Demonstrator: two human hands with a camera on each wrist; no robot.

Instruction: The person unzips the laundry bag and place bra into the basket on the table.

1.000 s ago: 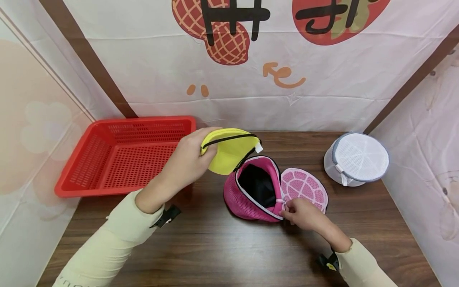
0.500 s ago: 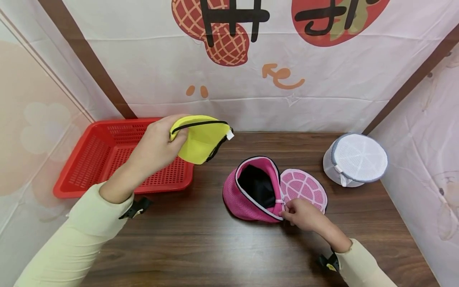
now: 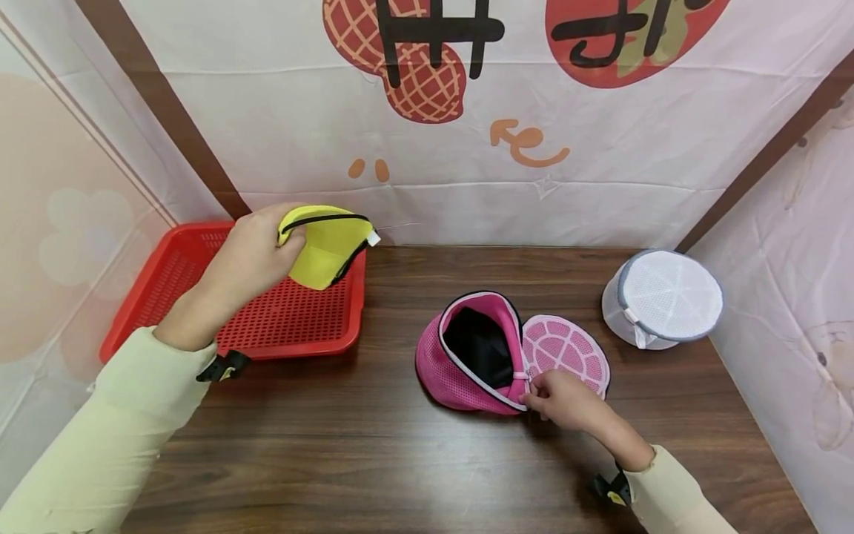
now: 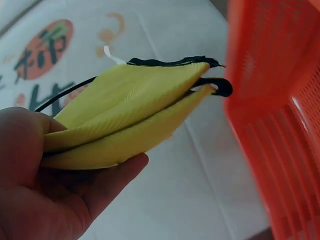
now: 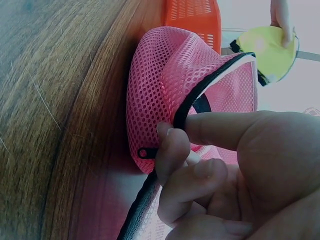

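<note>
over the table, your left hand, pinching yellow fabric, shifted leftward. your right hand still pinched the pink bag.

Mesh bags: two. One pink bag well in from the edges of the table, one white bag by its back right corner. Red basket: one, back left corner. Yellow fabric piece: one. Black item inside the pink bag: one that shows. Hands: two, a left hand and a right hand.
</note>
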